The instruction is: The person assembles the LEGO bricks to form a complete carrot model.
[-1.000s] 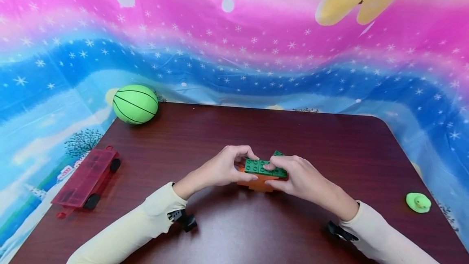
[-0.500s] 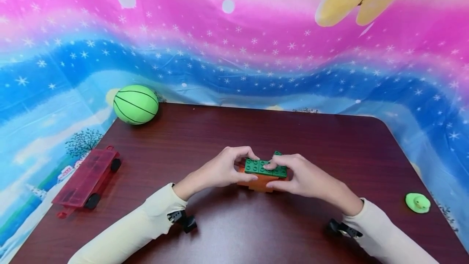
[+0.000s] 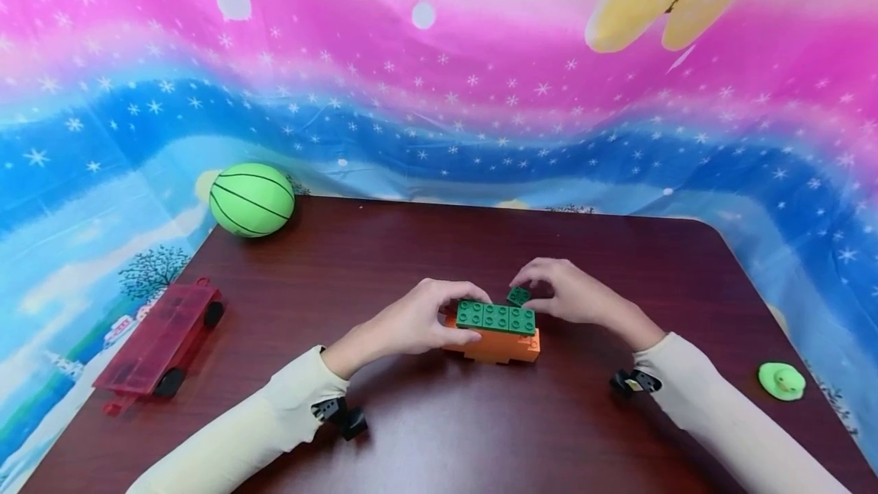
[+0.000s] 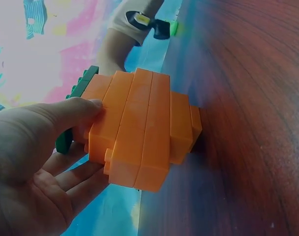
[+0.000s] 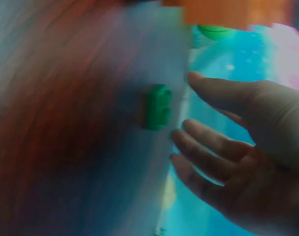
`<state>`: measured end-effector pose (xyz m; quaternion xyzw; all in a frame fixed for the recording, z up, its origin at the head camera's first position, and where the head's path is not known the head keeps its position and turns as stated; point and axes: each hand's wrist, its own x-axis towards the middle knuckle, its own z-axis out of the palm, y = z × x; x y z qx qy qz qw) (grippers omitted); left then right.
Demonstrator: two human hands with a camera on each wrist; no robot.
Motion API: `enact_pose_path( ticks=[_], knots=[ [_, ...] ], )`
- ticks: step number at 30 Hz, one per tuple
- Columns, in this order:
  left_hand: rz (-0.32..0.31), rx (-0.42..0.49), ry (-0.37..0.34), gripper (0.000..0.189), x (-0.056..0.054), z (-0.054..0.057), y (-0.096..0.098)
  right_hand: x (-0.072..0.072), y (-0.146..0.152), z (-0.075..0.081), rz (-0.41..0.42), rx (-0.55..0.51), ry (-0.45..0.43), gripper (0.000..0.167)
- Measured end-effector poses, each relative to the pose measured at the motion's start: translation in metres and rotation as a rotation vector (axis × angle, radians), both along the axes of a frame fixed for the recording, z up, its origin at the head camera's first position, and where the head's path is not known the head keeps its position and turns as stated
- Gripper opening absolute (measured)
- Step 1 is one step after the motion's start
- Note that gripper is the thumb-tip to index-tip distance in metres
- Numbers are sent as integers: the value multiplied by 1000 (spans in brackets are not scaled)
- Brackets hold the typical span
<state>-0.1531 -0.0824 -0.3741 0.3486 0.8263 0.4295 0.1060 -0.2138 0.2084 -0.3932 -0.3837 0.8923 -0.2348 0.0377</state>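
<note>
A stack of orange toy building bricks, stepped narrower towards its base, stands upright mid-table. Green studded bricks in a row form its top layer. From its left end my left hand grips it, thumb on the near side and fingers round the far side, as the left wrist view shows on the orange bricks. Behind the stack a small green brick lies loose on the table. My right hand is over that brick, thumb and fingers spread and apart from it in the right wrist view.
A green ball with black lines sits at the back left corner. Along the left edge is a translucent red toy cart with black wheels. A light green duck toy lies near the right edge. A patterned cloth hangs behind the table.
My right hand has let go of the stack's top and moved back and right to the loose green brick. My left hand keeps its grip on the stack.
</note>
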Motion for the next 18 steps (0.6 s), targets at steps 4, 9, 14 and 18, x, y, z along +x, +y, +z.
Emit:
enact_pose_path(
  ticks=[4, 9, 14, 18],
  knots=[
    [-45, -26, 104, 46, 1, 0, 0, -2, -2, -15, 28, 81, 19, 28],
    [-113, -81, 175, 53, 0, 3, 0, 0, 0, -23, 18, 83, 74, 26],
    [-178, -163, 238, 55, -4, 8, -1, 3, 2, -21, 23, 44, 82, 23],
    [-219, -180, 259, 55, -8, 11, 0, 10, 8, -8, 11, -63, 84, 26]
  ],
)
